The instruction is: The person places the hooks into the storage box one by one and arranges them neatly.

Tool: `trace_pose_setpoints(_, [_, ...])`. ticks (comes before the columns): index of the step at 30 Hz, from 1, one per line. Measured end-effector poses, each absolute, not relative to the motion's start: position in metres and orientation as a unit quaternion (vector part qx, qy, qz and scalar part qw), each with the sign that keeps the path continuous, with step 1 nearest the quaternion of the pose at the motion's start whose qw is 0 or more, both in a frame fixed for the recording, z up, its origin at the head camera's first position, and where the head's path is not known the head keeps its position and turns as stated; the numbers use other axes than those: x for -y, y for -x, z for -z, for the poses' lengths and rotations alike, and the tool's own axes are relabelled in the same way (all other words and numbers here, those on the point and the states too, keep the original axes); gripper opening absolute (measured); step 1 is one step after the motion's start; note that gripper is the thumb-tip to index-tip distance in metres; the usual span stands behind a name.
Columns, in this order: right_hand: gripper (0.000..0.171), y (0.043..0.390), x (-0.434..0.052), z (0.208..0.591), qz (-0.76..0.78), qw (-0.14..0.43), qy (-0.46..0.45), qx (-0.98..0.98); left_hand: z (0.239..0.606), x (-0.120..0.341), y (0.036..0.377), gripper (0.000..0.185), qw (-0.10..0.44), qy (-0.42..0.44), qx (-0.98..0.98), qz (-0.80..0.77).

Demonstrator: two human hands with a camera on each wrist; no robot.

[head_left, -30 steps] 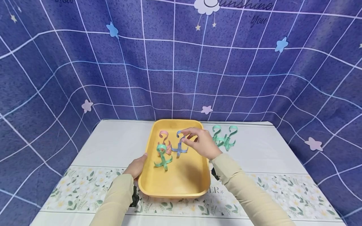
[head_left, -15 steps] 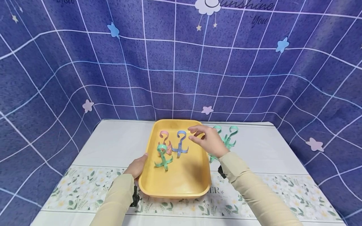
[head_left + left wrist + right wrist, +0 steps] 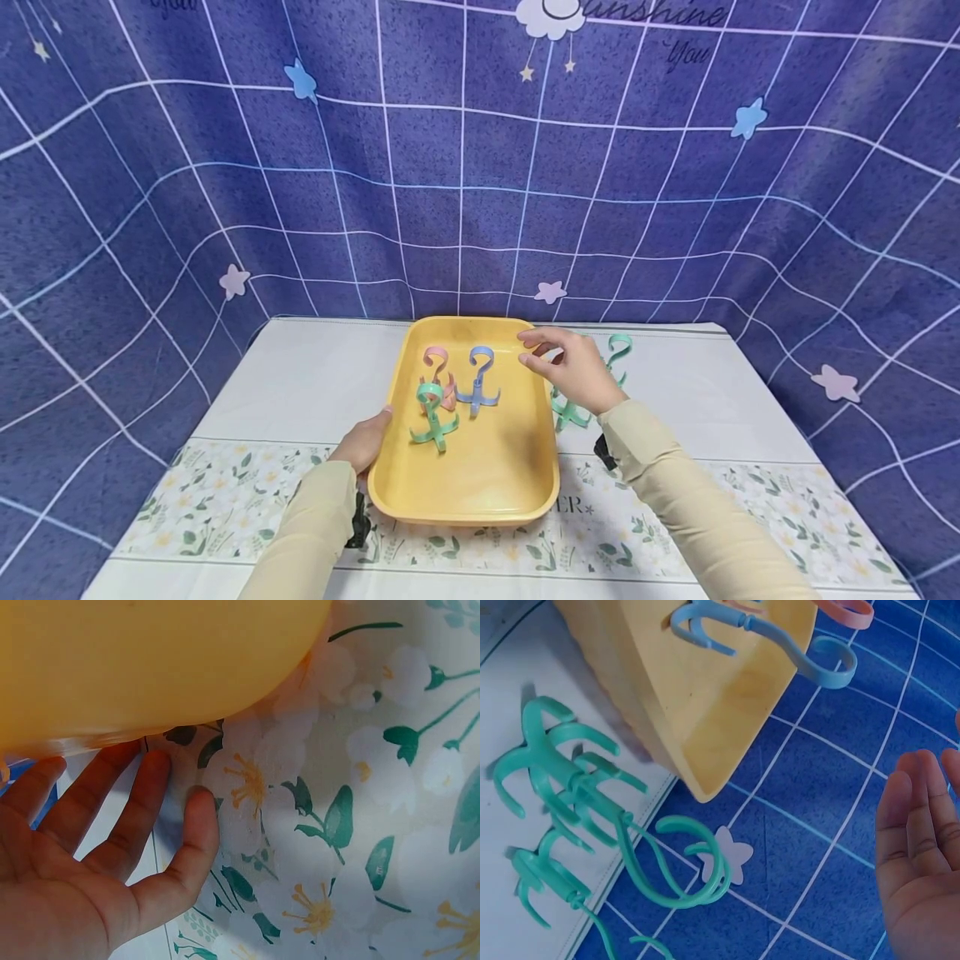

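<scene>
**My left hand steadies the tray, my right hand is free by the green hooks**

Nearest to me, my left hand rests flat on the tabletop, its fingers straight and right up against the near left side of the yellow tray. I judge it sits there to keep the tray from sliding. Its grip is loose and wide, and it holds nothing.

In the tray, three hooks stand on their little legs with the curl on top. The green hook is closest to me. Just behind it is the pink hook, touching it or nearly so. The blue hook stands beside them, a bit to the right.

Farther out, my right hand hovers over the tray's right edge. Its grip is open and holds nothing, with the thumb and fingers a little apart.

Just past that hand, more green hooks lie in a small bunch on the tabletop, close beside the tray's right side. My hand hides part of them in the head view.
</scene>
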State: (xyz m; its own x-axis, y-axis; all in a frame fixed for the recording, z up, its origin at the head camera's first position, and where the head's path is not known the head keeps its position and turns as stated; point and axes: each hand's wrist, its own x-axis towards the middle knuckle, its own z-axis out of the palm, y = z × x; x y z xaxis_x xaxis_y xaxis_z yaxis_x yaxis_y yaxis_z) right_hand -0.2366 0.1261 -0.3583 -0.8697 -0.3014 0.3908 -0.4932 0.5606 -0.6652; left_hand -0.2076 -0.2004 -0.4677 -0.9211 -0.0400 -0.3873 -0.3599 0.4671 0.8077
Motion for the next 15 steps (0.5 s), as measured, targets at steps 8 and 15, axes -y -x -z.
trace_pose_setpoints(8, [0.029, 0.239, -0.138, 0.358, -0.399, 0.124, -0.211, 0.884, 0.467, 0.201, 0.207, 0.071, 0.158, 0.113, -0.844, -0.501])
trace_pose_setpoints(15, [0.029, 0.241, -0.150, 0.358, -0.404, 0.124, -0.197, 0.885, 0.466, 0.201, 0.208, 0.071, 0.162, 0.112, -0.843, -0.501])
